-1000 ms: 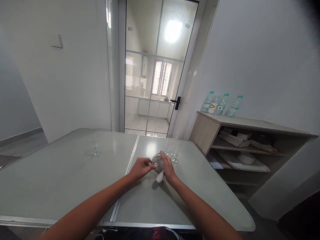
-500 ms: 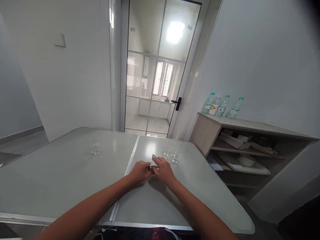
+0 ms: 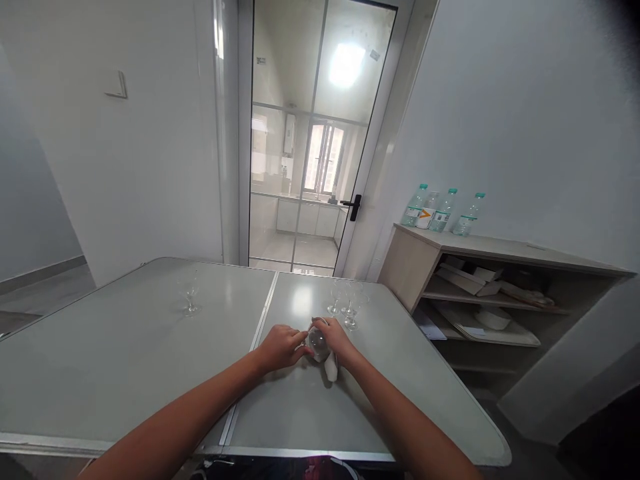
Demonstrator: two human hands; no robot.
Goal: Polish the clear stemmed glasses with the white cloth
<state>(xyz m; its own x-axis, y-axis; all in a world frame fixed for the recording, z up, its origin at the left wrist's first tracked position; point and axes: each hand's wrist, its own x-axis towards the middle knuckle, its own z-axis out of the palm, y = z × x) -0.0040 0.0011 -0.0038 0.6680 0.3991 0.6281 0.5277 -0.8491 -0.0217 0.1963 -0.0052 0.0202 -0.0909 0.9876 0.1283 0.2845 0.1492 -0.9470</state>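
Glass (image 3: 319,342), cloth (image 3: 331,369) turned; left hand (image 3: 283,348) pinching glass, right hand (image 3: 336,337) curled round both.

A clear glass (image 3: 319,345) and a white cloth (image 3: 331,369), held together between the left hand (image 3: 285,347) and the right hand (image 3: 338,339).
I can see the round, transparent bowl; its stem is hidden from me. The cloth is bunched, and one loose end hangs just beside the bowl.
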